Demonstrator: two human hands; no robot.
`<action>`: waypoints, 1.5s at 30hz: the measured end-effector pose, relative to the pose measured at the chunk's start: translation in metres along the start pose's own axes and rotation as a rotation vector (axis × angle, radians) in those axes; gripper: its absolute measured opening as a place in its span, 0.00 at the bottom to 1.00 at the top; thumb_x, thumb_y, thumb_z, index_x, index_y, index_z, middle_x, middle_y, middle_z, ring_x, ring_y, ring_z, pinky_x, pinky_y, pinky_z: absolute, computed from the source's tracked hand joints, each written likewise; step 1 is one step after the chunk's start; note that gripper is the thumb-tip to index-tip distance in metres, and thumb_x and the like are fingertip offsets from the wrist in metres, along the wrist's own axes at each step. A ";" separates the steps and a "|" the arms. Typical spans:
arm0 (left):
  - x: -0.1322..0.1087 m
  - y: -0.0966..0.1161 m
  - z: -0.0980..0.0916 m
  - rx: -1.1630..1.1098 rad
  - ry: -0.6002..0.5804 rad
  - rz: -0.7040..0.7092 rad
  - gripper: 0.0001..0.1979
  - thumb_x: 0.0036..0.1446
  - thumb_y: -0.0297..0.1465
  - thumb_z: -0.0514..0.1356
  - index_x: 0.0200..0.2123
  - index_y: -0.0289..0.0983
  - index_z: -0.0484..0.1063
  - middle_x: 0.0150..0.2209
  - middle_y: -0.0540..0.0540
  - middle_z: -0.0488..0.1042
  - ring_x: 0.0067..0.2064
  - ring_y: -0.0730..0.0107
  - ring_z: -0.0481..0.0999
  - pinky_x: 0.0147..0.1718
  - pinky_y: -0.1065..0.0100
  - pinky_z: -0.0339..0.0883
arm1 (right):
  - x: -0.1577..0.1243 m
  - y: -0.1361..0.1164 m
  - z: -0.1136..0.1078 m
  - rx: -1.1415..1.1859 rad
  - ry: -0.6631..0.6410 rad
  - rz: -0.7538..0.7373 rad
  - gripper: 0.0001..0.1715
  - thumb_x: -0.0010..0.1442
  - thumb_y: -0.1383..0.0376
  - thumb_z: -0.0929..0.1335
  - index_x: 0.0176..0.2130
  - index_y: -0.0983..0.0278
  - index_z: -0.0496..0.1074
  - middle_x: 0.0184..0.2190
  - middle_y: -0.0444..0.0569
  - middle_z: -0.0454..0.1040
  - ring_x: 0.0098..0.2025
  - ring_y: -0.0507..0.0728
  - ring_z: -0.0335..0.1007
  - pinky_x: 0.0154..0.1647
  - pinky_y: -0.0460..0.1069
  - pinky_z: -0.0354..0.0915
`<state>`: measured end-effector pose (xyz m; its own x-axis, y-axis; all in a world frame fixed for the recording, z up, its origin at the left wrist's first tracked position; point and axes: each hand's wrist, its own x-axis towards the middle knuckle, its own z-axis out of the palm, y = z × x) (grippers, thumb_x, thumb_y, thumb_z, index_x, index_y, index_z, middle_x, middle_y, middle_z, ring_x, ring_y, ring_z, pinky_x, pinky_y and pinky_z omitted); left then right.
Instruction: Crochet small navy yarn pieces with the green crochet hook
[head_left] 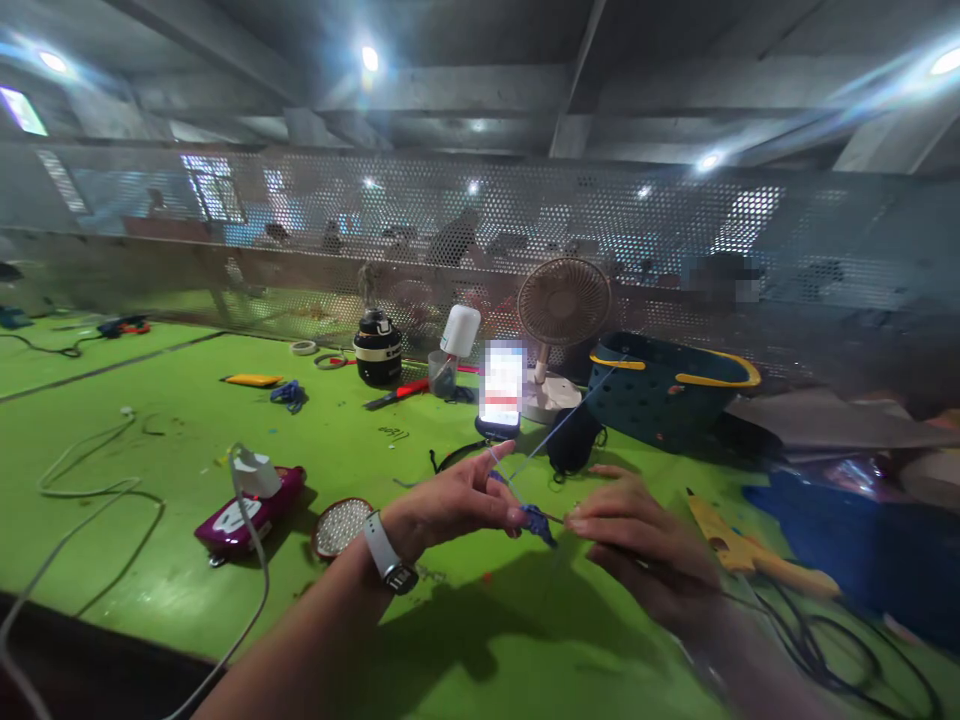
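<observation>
While both hands meet just in front of the upright lit smartphone (501, 390) on the green tabletop (150, 400), the left hand (457, 500), w/ a white wristwatch (386, 555), pinches a small blue-purple crocheted yarn piece (536, 520) btwn thumb & fingers. A thin blue yarn strand (562, 425) runs over its raised forefinger & off to the phone's right. The right hand (637, 540) is closed round a thin brown needle (559, 518), tip at the yarn piece. Behind the phone: beige round desk fan (562, 310). Right of the phone: black pouch (574, 440), then dark teal perforated basket w/ yellow rim (667, 385). Left of the phone & nearer: magenta flat gadget (251, 505).
</observation>
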<state>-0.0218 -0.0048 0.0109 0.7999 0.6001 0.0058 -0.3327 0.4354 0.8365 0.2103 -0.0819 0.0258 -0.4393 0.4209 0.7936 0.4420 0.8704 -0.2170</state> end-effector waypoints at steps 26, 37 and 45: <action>0.000 -0.007 0.033 0.169 0.174 0.173 0.51 0.45 0.22 0.72 0.68 0.34 0.47 0.33 0.48 0.78 0.36 0.69 0.78 0.43 0.63 0.68 | -0.009 -0.009 0.032 0.200 0.258 0.417 0.11 0.62 0.67 0.70 0.42 0.52 0.78 0.38 0.40 0.82 0.43 0.55 0.77 0.55 0.53 0.67; 0.002 -0.018 0.040 0.295 0.332 0.302 0.58 0.48 0.26 0.71 0.70 0.37 0.32 0.29 0.51 0.78 0.34 0.69 0.77 0.40 0.64 0.68 | -0.015 -0.006 0.040 0.005 0.273 0.310 0.13 0.62 0.70 0.69 0.46 0.55 0.76 0.42 0.44 0.80 0.45 0.55 0.76 0.54 0.54 0.67; 0.001 -0.020 0.040 0.010 0.172 0.202 0.60 0.49 0.23 0.71 0.70 0.36 0.29 0.27 0.51 0.78 0.31 0.73 0.76 0.39 0.68 0.66 | -0.013 -0.009 0.030 -0.439 0.228 -0.065 0.15 0.63 0.68 0.69 0.50 0.58 0.74 0.41 0.49 0.81 0.41 0.56 0.78 0.62 0.61 0.58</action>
<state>0.0055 -0.0395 0.0159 0.6209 0.7797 0.0812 -0.4720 0.2891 0.8329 0.1888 -0.0875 0.0006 -0.3161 0.2604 0.9123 0.7285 0.6826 0.0576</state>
